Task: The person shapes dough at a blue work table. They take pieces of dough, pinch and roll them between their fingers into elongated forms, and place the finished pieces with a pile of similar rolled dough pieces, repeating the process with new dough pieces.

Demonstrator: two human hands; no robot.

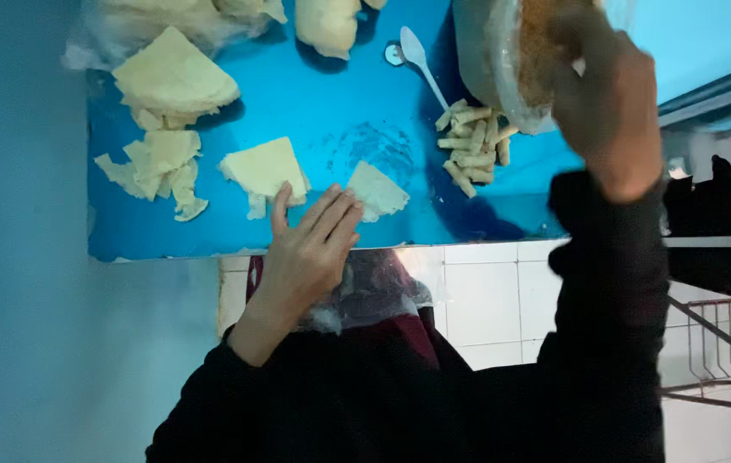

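My left hand (305, 249) lies flat at the near edge of a blue table (331, 111), its fingertips touching a small triangular sheet of pale dough (376, 190). A second triangular dough sheet (264, 168) sits just left of the thumb. My right hand (601, 94) is raised over the table's right side and grips a clear plastic bag (511, 60) holding a brown crumbly filling. A pile of several rolled dough sticks (473, 144) lies below the bag. A white plastic spoon (419, 57) rests beside it.
Larger folded dough sheets (173, 79) and torn scraps (158, 165) lie on the table's left. Lumps of dough (327, 24) and a plastic wrap sit at the far edge. White floor tiles (477, 296) and a metal rack (721, 343) show on the right.
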